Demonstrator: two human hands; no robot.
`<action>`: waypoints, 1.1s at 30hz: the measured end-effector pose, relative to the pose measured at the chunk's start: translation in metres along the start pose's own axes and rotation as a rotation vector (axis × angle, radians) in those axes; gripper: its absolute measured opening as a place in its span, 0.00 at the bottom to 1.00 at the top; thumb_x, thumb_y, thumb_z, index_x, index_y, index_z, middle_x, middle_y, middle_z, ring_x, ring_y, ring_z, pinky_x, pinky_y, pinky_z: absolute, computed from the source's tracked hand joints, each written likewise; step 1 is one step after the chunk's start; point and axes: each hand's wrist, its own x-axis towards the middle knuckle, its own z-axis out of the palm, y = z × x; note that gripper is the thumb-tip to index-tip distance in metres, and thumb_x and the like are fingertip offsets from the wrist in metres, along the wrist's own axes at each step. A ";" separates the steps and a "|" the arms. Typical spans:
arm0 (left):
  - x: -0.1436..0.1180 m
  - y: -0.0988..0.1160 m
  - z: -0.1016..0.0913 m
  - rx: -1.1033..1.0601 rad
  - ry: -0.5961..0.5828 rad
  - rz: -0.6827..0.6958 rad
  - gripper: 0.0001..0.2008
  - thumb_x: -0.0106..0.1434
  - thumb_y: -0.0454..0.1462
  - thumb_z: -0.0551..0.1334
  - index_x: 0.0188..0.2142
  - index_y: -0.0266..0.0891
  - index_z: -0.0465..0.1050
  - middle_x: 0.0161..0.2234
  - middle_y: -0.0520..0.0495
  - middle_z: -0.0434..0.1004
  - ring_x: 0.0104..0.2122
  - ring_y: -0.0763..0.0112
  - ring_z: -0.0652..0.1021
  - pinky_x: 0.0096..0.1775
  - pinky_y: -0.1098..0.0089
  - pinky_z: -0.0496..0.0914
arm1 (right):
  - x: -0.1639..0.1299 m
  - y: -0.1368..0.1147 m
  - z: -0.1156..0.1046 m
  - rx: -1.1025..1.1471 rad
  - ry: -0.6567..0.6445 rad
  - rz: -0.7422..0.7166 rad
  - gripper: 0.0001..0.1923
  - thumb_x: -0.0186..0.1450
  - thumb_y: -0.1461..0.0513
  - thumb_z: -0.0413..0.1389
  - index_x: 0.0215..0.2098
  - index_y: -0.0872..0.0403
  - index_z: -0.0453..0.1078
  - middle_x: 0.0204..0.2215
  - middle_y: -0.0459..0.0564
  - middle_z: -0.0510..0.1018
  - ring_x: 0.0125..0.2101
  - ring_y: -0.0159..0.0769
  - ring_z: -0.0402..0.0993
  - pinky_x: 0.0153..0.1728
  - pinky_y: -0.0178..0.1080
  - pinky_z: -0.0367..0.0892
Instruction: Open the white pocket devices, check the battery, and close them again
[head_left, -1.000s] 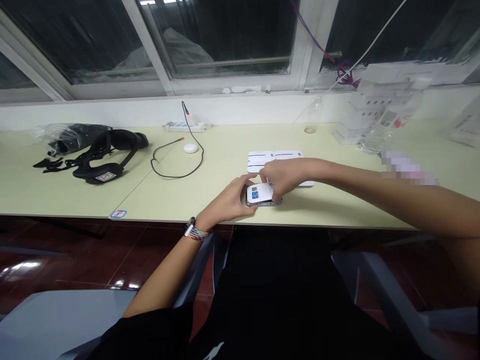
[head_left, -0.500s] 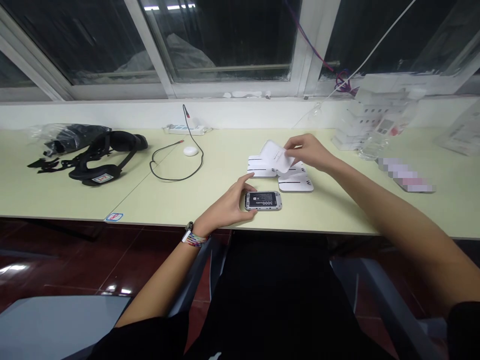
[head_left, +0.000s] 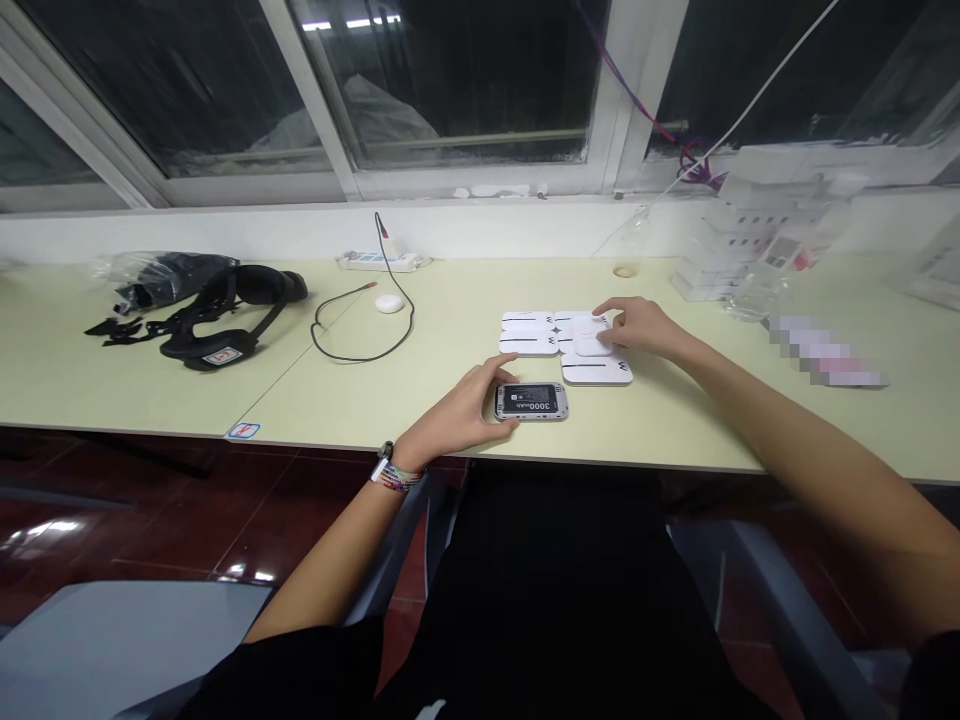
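Pale yellow-green laminate bench [head_left: 450,300] under dark windows. Nearest, left hand [head_left: 457,415] steadies the small grey device [head_left: 531,402], fingers loosely cupping its end; back now off, black battery label exposed. Beyond, right hand [head_left: 637,327] has just laid the thin white cover [head_left: 592,345] onto flat, glossy white covers [head_left: 559,345], fingers flattened on it. Farther left: black headset [head_left: 225,315], cable [head_left: 360,320].

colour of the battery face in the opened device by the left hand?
Black with white print, inside the silver-rimmed device; the head view shows it, beside the left hand.
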 end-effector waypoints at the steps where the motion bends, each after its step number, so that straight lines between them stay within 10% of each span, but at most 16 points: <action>1: 0.000 0.000 0.000 0.006 0.000 -0.001 0.44 0.67 0.39 0.70 0.77 0.49 0.52 0.64 0.38 0.75 0.66 0.50 0.76 0.69 0.48 0.68 | 0.001 0.000 0.001 -0.004 0.001 -0.002 0.24 0.60 0.65 0.63 0.55 0.56 0.79 0.23 0.43 0.73 0.28 0.38 0.69 0.33 0.42 0.58; 8: 0.000 0.004 0.000 0.028 -0.005 -0.006 0.43 0.67 0.39 0.70 0.76 0.49 0.53 0.64 0.39 0.75 0.67 0.50 0.75 0.69 0.47 0.68 | -0.002 -0.010 0.008 0.020 0.068 -0.122 0.05 0.64 0.62 0.61 0.38 0.54 0.78 0.21 0.42 0.68 0.26 0.35 0.64 0.33 0.42 0.57; 18: -0.006 0.004 -0.009 -0.028 0.013 -0.036 0.38 0.64 0.37 0.71 0.69 0.49 0.58 0.63 0.40 0.76 0.66 0.49 0.76 0.68 0.47 0.69 | -0.031 -0.074 0.068 -0.221 -0.382 -0.873 0.05 0.68 0.66 0.55 0.41 0.52 0.70 0.41 0.50 0.75 0.35 0.35 0.67 0.36 0.39 0.57; 33: -0.004 -0.003 -0.014 -0.096 0.028 -0.102 0.49 0.62 0.37 0.72 0.77 0.47 0.49 0.68 0.36 0.75 0.64 0.49 0.80 0.67 0.48 0.72 | -0.010 -0.107 0.091 -0.357 -0.473 -0.965 0.09 0.62 0.67 0.55 0.30 0.50 0.59 0.30 0.44 0.71 0.29 0.34 0.60 0.32 0.42 0.47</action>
